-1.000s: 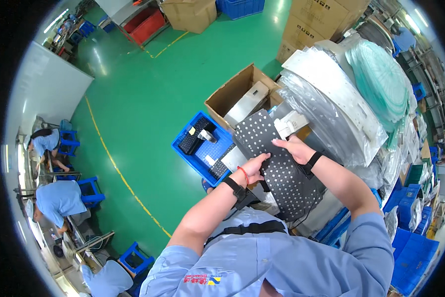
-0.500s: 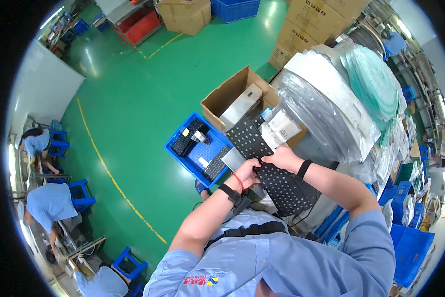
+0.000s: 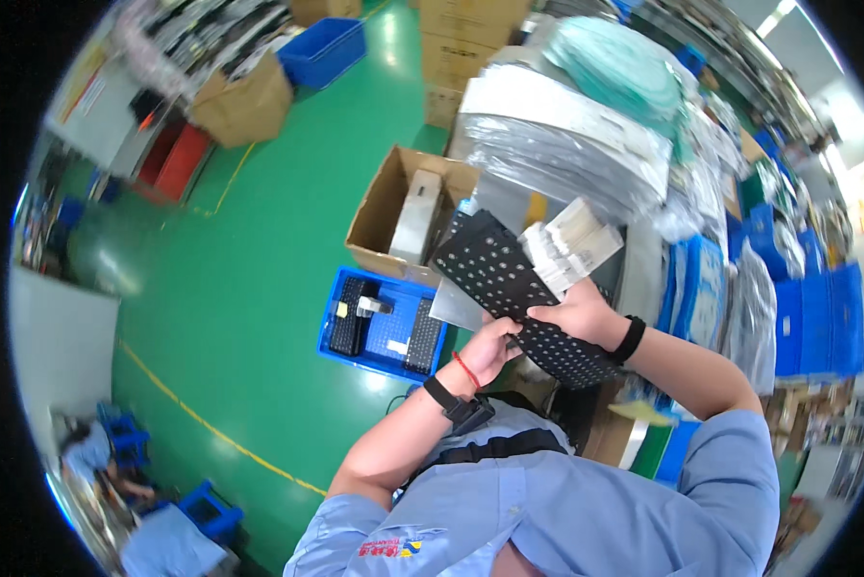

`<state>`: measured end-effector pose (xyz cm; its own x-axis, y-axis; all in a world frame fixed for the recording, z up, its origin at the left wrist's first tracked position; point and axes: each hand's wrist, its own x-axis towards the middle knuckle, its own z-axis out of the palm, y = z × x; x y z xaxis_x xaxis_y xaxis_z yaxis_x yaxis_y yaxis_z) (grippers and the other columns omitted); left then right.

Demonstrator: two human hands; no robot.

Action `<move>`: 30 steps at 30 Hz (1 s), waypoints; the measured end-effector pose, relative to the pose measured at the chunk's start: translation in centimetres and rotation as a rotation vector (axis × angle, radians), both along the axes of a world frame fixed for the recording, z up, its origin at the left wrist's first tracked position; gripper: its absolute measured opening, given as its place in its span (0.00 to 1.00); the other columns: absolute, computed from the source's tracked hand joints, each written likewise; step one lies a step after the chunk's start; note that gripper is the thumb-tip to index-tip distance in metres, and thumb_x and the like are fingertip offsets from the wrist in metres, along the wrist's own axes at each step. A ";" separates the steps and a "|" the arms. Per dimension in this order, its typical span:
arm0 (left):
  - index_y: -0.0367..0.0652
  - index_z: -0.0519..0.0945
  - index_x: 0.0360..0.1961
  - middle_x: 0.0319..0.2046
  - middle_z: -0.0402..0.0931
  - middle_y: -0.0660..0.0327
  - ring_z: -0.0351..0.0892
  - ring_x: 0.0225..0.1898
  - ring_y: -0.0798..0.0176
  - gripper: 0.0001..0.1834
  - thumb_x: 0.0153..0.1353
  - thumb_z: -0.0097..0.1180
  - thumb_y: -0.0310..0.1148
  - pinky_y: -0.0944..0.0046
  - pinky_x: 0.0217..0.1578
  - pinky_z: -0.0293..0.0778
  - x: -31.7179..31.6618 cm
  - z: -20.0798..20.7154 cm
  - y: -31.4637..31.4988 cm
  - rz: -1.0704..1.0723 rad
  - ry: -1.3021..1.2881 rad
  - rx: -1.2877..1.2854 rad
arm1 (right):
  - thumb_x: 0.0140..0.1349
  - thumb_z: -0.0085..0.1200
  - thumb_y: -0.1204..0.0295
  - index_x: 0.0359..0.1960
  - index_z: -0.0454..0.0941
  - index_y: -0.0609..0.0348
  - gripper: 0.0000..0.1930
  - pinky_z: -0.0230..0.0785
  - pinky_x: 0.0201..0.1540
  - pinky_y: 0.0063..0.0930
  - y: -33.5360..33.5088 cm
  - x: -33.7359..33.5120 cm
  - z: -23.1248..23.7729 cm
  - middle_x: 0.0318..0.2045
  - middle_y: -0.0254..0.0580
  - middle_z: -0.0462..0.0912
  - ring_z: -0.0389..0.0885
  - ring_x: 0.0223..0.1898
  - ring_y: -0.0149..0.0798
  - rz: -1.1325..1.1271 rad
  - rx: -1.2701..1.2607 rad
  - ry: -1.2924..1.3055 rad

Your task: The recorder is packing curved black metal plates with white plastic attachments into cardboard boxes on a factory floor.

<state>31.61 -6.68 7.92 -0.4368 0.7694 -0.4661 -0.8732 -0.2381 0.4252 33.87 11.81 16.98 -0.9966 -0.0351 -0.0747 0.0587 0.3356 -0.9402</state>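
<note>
left hand (image 3: 489, 352) and right hand (image 3: 586, 315) on black spotted panel (image 3: 485, 260) near blue crate (image 3: 384, 332) and cardboard box (image 3: 384, 261)

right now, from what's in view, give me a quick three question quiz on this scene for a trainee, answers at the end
1. What do the left hand and right hand both grip?
a) a green tray
b) a black dotted sheet
c) a red bin

2. True or false: the red cord is on the left wrist.

3. Which container holds the long silvery part?

Key: 1. b; 2. true; 3. the cardboard box
</note>
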 end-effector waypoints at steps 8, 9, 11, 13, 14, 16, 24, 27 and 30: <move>0.46 0.37 0.74 0.64 0.58 0.58 0.59 0.65 0.59 0.52 0.56 0.58 0.25 0.59 0.64 0.55 4.6 8.4 -2.9 -0.239 0.553 0.242 | 0.50 0.63 0.85 0.60 0.68 0.63 0.32 0.71 0.55 0.34 -6.8 15.4 8.4 0.52 0.41 0.77 0.77 0.51 0.36 -0.768 -0.427 0.057; 0.44 0.37 0.73 0.64 0.58 0.57 0.57 0.66 0.58 0.52 0.55 0.59 0.24 0.58 0.66 0.54 5.7 8.8 -2.5 -0.271 0.657 0.275 | 0.51 0.62 0.84 0.59 0.68 0.63 0.31 0.71 0.54 0.34 -8.0 17.7 9.6 0.52 0.41 0.78 0.78 0.51 0.37 -0.874 -0.524 0.085; 0.41 0.39 0.72 0.62 0.60 0.54 0.58 0.65 0.59 0.51 0.55 0.59 0.22 0.59 0.66 0.54 7.6 7.9 -1.5 -0.338 1.134 0.160 | 0.52 0.61 0.84 0.59 0.69 0.63 0.29 0.72 0.53 0.35 -10.2 21.6 11.1 0.51 0.41 0.79 0.79 0.50 0.38 -1.044 -0.680 0.180; 0.39 0.42 0.71 0.62 0.61 0.52 0.59 0.64 0.59 0.49 0.55 0.59 0.22 0.59 0.65 0.56 10.6 10.6 0.2 -0.413 1.043 0.318 | 0.53 0.59 0.85 0.58 0.70 0.62 0.27 0.73 0.53 0.35 -12.0 25.5 11.7 0.50 0.42 0.79 0.79 0.50 0.38 -1.177 -0.795 0.306; 0.37 0.48 0.70 0.61 0.62 0.51 0.62 0.62 0.60 0.46 0.55 0.61 0.24 0.59 0.63 0.60 12.3 11.3 0.8 -0.510 0.882 0.332 | 0.54 0.58 0.86 0.57 0.71 0.63 0.26 0.73 0.53 0.34 -12.7 27.5 12.0 0.50 0.42 0.79 0.79 0.50 0.38 -1.246 -0.789 0.367; 0.36 0.50 0.69 0.59 0.64 0.52 0.65 0.60 0.62 0.44 0.55 0.62 0.26 0.59 0.62 0.63 16.8 11.1 2.4 -0.580 0.866 0.379 | 0.54 0.58 0.86 0.57 0.70 0.63 0.26 0.72 0.53 0.33 -12.8 32.2 10.9 0.52 0.42 0.78 0.79 0.50 0.38 -1.355 -0.743 0.394; 0.38 0.62 0.63 0.52 0.73 0.60 0.73 0.51 0.68 0.35 0.57 0.66 0.30 0.64 0.53 0.72 35.7 6.5 5.4 -0.968 0.583 0.351 | 0.56 0.58 0.82 0.61 0.66 0.64 0.29 0.65 0.60 0.34 -15.1 50.0 7.3 0.55 0.43 0.75 0.74 0.56 0.38 -1.765 -0.721 0.358; 0.37 0.63 0.62 0.51 0.74 0.60 0.74 0.50 0.68 0.35 0.57 0.67 0.30 0.64 0.52 0.73 43.4 3.9 7.1 -1.071 0.513 0.308 | 0.55 0.63 0.73 0.67 0.57 0.65 0.38 0.58 0.65 0.35 -16.4 59.3 1.8 0.60 0.45 0.69 0.67 0.62 0.40 -1.817 -0.666 0.276; 0.38 0.64 0.63 0.50 0.75 0.60 0.77 0.48 0.66 0.34 0.58 0.66 0.32 0.63 0.50 0.74 50.8 -0.1 8.3 -1.135 0.404 0.137 | 0.47 0.71 0.61 0.69 0.50 0.65 0.52 0.55 0.68 0.37 -19.2 67.1 -3.6 0.63 0.48 0.64 0.64 0.64 0.44 -1.755 -0.611 -0.078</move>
